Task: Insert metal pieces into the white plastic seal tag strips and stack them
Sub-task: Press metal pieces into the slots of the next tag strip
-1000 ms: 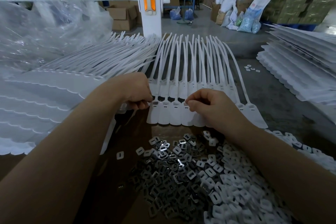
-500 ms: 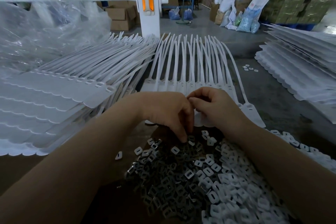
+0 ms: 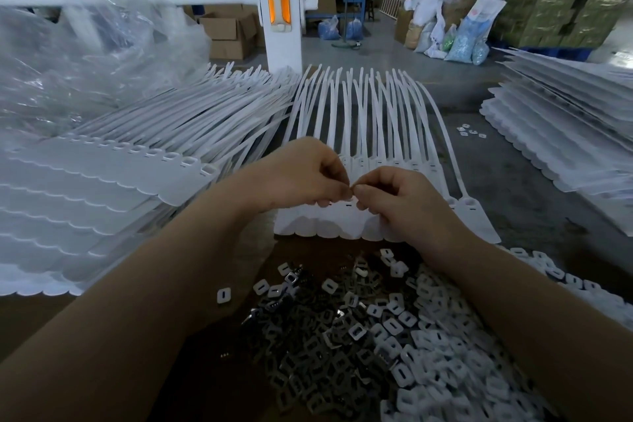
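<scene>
Heap of metal pieces (image 3: 308, 346) and white caps (image 3: 445, 353) seen nearest, too many for count. One lone cap (image 3: 223, 295) lay left of heap. Two hands met just beyond, above row of strips (image 3: 346, 216): left hand (image 3: 298, 178) and right hand (image 3: 394, 199), fingers curled, fingertips touching; something small seemingly pinched between, not made out. About twelve strips counted in row. Stack (image 3: 102, 188) piled left, second stack (image 3: 565, 134) right. One white post (image 3: 278, 7) stood beyond.

two hands (image 3: 301, 178), three strip stacks (image 3: 102, 188)
</scene>
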A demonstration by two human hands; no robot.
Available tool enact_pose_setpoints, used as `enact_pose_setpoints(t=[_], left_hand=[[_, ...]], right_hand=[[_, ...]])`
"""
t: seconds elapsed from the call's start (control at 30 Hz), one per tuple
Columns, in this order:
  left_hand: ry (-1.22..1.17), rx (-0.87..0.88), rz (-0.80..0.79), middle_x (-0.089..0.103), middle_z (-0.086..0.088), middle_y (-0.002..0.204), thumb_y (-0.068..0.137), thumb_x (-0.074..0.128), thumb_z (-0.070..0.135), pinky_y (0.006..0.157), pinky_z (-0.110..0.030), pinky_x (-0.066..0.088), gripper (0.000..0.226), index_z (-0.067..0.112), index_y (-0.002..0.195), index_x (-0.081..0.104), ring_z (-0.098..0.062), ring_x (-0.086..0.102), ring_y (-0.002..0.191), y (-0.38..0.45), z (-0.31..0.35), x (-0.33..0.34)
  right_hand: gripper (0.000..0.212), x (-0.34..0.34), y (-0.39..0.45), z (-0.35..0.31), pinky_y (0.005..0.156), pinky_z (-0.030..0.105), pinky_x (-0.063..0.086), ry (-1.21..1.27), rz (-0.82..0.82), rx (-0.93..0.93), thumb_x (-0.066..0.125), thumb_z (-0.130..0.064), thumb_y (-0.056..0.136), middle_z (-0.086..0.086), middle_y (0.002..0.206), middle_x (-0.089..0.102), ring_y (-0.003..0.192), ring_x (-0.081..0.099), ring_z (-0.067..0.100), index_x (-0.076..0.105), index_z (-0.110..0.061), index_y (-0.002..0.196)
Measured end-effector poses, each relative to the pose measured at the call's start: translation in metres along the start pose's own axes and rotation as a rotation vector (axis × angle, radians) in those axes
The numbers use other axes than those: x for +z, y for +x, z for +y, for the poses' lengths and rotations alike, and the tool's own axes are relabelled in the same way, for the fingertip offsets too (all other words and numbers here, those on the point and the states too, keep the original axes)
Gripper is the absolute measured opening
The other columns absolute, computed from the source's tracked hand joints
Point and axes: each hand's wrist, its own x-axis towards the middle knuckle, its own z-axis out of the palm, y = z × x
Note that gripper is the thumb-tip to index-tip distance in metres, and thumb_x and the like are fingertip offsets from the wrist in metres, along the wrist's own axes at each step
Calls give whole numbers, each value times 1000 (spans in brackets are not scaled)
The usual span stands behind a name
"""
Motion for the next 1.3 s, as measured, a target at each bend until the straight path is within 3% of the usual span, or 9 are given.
enact_pose_setpoints(t=[0.2, 0.43, 0.7, 0.8, 0.97, 1.13, 1.3], left_hand=[[18, 89, 120, 72, 10, 69, 81, 78, 20, 62, -20, 58, 7, 23, 78, 73, -3, 67, 61, -1, 4, 2], [40, 202, 185, 71, 12, 69, 77, 81, 11, 59, -13, 54, 11, 20, 77, 75, -1, 67, 62, -4, 7, 1], [27, 209, 168, 70, 17, 71, 75, 83, 11, 58, -8, 49, 15, 22, 75, 74, 2, 66, 62, -4, 9, 7], [-53, 162, 141, 73, 10, 75, 78, 81, 10, 62, -16, 55, 15, 21, 84, 71, -3, 69, 67, -3, 8, 4], [-246, -25, 130, 75, 2, 76, 92, 67, 16, 58, -13, 51, 3, 16, 93, 69, -9, 71, 66, -1, 4, -6], [-169, -66, 72, 74, 7, 75, 90, 68, 27, 55, -11, 48, 9, 19, 90, 72, 0, 65, 61, -1, 4, -3], [-108, -64, 31, 71, 10, 70, 91, 67, 26, 50, -6, 41, 10, 18, 88, 72, 5, 61, 58, 0, 5, -1]], right_hand=[[9, 0, 1, -1, 60, 19, 44, -31, 15, -4, 63, -28, 93, -12, 70, 70, 62, 58, -3, 68, -25, 86], [13, -2, 1, -3, 55, 8, 41, 32, -16, -3, 59, -27, 95, -13, 68, 69, 61, 58, -6, 68, -21, 87], [11, -7, 2, -3, 55, 11, 44, 104, 5, 34, 62, -12, 91, -9, 65, 68, 61, 56, -3, 70, -17, 85], [14, -6, 2, -4, 55, 9, 43, 112, 12, 35, 60, -10, 92, -8, 64, 68, 59, 57, -5, 69, -16, 84], [14, -5, 1, -5, 54, 7, 41, 85, 13, 19, 59, -11, 93, -8, 64, 68, 58, 57, -6, 67, -17, 83], [13, -4, 1, -5, 54, 7, 40, 50, -1, 7, 59, -14, 94, -8, 67, 67, 58, 57, -7, 67, -17, 83], [11, -4, 0, -4, 52, 5, 39, 18, -9, -2, 60, -15, 94, -8, 69, 68, 58, 58, -8, 67, -16, 86]])
